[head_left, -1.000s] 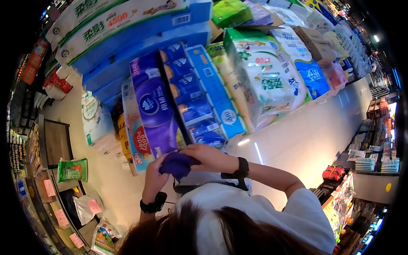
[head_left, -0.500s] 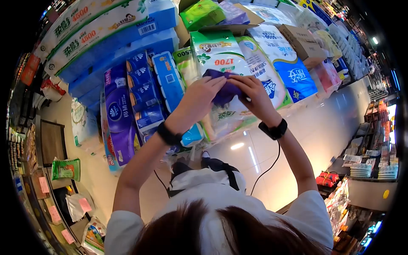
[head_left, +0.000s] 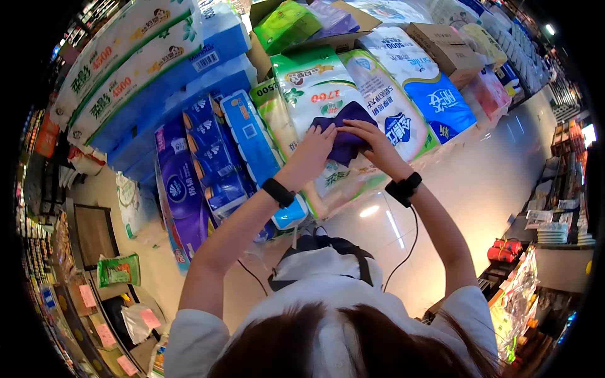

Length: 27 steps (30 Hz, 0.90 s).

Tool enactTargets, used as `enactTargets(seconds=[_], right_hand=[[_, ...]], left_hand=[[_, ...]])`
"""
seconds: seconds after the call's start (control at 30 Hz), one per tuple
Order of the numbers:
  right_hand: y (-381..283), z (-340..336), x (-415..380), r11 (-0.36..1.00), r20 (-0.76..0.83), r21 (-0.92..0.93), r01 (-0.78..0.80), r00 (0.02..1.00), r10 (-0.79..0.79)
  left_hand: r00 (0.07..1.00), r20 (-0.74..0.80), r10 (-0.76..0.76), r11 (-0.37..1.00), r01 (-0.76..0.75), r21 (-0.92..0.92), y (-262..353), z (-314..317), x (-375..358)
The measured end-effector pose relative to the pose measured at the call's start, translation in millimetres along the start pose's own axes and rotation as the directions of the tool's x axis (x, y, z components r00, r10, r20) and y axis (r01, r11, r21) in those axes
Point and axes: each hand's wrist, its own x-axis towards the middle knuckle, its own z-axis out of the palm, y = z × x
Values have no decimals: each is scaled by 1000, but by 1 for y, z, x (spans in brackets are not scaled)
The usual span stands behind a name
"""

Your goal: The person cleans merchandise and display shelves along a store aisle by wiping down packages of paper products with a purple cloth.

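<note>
A dark purple cloth (head_left: 345,140) lies bunched on top of the green and white tissue pack marked 1700 (head_left: 324,94). My left hand (head_left: 316,146) is at the cloth's left side, its fingertips pressed on the fabric. From the right, my right hand (head_left: 368,140) has its fingers together over the cloth's middle. The underside of the cloth and both thumbs are hidden. Just right of the cloth is a white pack with a blue emblem (head_left: 398,129).
Purple (head_left: 183,189), dark blue and light blue tissue packs stand to the left. Behind them rises a stack of large packs (head_left: 135,69). An open carton (head_left: 362,31) and a closed carton (head_left: 444,53) sit at the back. Shelves line both sides, and a cable hangs from my right wrist.
The cloth is lower on the pack and more spread out, with a corner up at the right. Both hands have shifted slightly right and down with it. The camera view has turned a little.
</note>
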Motion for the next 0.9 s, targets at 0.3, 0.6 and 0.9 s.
enactTargets(seconds=[0.3,0.6,0.9], right_hand=[[23,-21,40,996,89,-56,64,994,-58],[50,-25,90,991,88,-84,107,991,-99],[82,-44,137,960,144,-87,267,957,-253]], left_hand=[[990,-138,-4,998,14,69,-21,2,26],[967,-252,-35,994,59,87,-55,10,57],[910,-371,-183,981,194,-8,-73,18,91]])
